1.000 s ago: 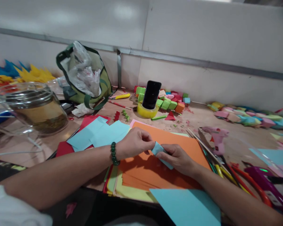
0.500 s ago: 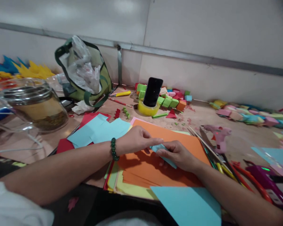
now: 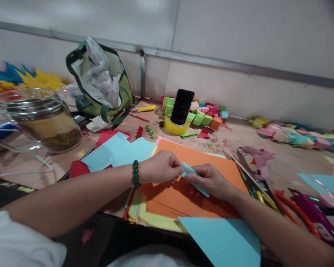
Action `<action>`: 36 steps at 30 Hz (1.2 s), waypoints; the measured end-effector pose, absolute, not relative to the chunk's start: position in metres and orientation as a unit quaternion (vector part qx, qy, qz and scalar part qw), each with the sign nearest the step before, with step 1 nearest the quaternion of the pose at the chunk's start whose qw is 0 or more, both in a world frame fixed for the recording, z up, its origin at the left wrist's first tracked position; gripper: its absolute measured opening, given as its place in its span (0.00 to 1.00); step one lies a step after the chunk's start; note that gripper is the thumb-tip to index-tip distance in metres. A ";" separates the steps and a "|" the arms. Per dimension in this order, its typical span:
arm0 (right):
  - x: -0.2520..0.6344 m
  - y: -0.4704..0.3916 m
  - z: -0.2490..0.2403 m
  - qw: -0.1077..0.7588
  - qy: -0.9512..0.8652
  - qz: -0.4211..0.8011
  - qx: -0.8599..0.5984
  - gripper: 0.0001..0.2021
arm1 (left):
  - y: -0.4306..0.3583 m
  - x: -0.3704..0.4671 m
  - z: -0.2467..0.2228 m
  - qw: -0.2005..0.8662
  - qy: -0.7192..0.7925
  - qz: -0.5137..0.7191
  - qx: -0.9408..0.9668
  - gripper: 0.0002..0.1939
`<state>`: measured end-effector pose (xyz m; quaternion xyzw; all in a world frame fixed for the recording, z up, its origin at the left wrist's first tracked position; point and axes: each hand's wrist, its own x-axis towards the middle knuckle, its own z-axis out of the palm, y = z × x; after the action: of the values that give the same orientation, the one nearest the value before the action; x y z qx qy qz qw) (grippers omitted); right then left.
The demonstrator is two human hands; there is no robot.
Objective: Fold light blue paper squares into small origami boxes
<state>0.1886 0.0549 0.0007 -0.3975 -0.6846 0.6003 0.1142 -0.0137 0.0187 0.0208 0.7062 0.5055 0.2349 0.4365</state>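
A narrow folded piece of light blue paper (image 3: 187, 170) is held above the stack of orange sheets (image 3: 167, 200). My right hand (image 3: 213, 181) grips it, thumb on top and fingers beneath. My left hand (image 3: 163, 167), with a green bead bracelet (image 3: 136, 174) at the wrist, is closed in a pinch at the paper's left end. Cut light blue paper pieces (image 3: 122, 152) lie on red paper beyond my left forearm. A larger light blue sheet (image 3: 225, 239) overlaps the near edge of the stack.
A phone (image 3: 183, 105) leans in a yellow tape roll (image 3: 176, 127), with folded paper pieces (image 3: 202, 118) behind. On the right are a pink glue gun (image 3: 259, 159), orange-handled pliers (image 3: 300, 213) and a purple power strip (image 3: 317, 215). A glass pot (image 3: 48, 124) and green bag (image 3: 122, 85) stand left.
My left index finger, earlier stretched along the paper's top, has curled in. The left hand has drawn back slightly to the paper's end, so more of the folded strip shows.
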 end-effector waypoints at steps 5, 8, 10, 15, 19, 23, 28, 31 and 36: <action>0.188 0.054 0.004 0.109 -0.683 0.609 -0.388 0.21 | 0.022 -0.014 0.026 0.571 0.493 0.229 0.616 0.13; 0.190 0.056 0.005 0.100 -0.689 0.608 -0.380 0.21 | 0.026 -0.016 0.029 0.646 0.470 0.221 0.560 0.13; 0.191 0.058 0.005 0.089 -0.693 0.609 -0.376 0.21 | 0.027 -0.017 0.030 0.665 0.464 0.214 0.545 0.15; 0.193 0.059 0.005 0.073 -0.695 0.612 -0.370 0.22 | 0.026 -0.019 0.029 0.635 0.451 0.198 0.594 0.17; 0.193 0.058 0.004 0.068 -0.693 0.614 -0.371 0.22 | 0.025 -0.017 0.027 0.615 0.454 0.179 0.620 0.18; 0.192 0.059 0.004 0.065 -0.693 0.614 -0.372 0.22 | 0.025 -0.015 0.025 0.603 0.459 0.176 0.628 0.18; 0.191 0.057 0.007 0.075 -0.705 0.598 -0.374 0.22 | 0.020 -0.014 0.025 0.518 0.470 0.214 0.682 0.21; 0.191 0.056 0.007 0.079 -0.706 0.596 -0.374 0.22 | 0.015 -0.012 0.024 0.457 0.485 0.237 0.707 0.22; 0.192 0.057 0.003 0.099 -0.708 0.599 -0.360 0.20 | 0.016 -0.010 0.020 0.485 0.492 0.229 0.686 0.17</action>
<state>0.1923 0.0573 0.0027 -0.3601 -0.7082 0.5992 0.0991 -0.0100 0.0155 0.0197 0.6858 0.4922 0.2292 0.4846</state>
